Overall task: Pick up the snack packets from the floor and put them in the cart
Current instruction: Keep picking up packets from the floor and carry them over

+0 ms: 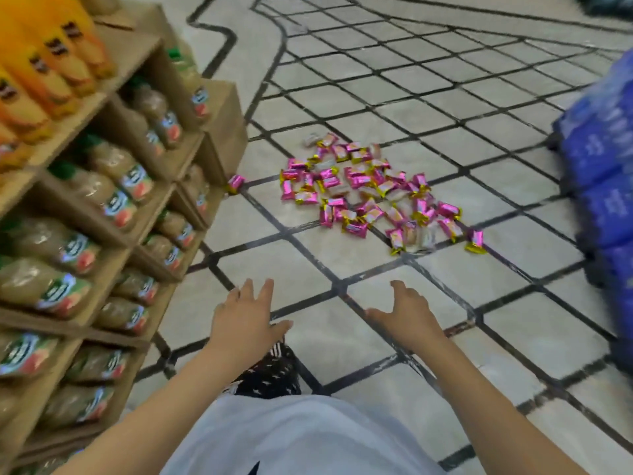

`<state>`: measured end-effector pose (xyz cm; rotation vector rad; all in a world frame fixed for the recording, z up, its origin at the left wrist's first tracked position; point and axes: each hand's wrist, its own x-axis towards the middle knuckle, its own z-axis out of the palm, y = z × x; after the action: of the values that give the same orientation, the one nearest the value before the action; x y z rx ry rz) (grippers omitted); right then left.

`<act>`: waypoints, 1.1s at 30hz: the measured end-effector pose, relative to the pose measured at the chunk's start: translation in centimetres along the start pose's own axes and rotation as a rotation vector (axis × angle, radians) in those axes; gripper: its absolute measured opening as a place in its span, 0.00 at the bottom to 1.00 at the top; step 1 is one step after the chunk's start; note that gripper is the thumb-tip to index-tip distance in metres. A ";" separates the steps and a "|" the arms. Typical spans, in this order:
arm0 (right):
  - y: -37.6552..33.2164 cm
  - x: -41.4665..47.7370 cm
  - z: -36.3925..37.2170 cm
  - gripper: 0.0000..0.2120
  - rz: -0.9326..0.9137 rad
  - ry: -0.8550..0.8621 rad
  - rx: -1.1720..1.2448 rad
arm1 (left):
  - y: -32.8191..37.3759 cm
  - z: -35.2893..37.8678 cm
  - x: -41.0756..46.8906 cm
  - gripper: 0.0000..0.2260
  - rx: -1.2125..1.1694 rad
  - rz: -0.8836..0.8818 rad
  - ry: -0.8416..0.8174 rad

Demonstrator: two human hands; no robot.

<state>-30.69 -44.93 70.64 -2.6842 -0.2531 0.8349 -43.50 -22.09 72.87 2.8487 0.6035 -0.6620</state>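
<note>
- Snack packets (370, 193) lie scattered on the floor (496, 320), far of both hands.
- Left hand (245, 311) and right hand (409, 313): spread, holding nothing.
- Reaching step; next likely calls for gathering packets.

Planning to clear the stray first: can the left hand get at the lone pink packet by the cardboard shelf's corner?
Probably yes. The left hand is open and empty, and only bare tiled floor lies between it and the lone pink foil packet beside the brown cardboard shelf.
</note>
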 end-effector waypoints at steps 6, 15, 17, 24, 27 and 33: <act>-3.8 5.4 -1.6 0.39 0.124 0.030 0.031 | -2.4 -3.6 8.7 0.38 0.022 0.125 -0.020; -13.6 12.8 -3.6 0.37 0.127 0.043 0.038 | -8.9 -9.9 20.0 0.37 0.063 0.159 -0.015; -14.0 13.9 -3.9 0.37 0.146 0.038 0.028 | -9.3 -10.5 22.1 0.37 0.060 0.156 -0.029; -10.9 19.0 -6.3 0.37 0.311 0.002 0.024 | -7.0 -12.4 30.0 0.36 0.062 0.201 -0.120; -8.9 23.0 -7.8 0.38 0.349 -0.038 0.029 | -5.1 -13.2 34.1 0.37 0.066 0.189 -0.143; -6.0 35.4 -12.6 0.38 0.320 -0.095 0.090 | -0.4 -15.8 44.0 0.36 0.078 0.078 -0.189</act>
<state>4.89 -33.28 64.12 -2.6414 0.1953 1.0389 -1.36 -2.66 67.08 2.8188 0.4434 -0.9467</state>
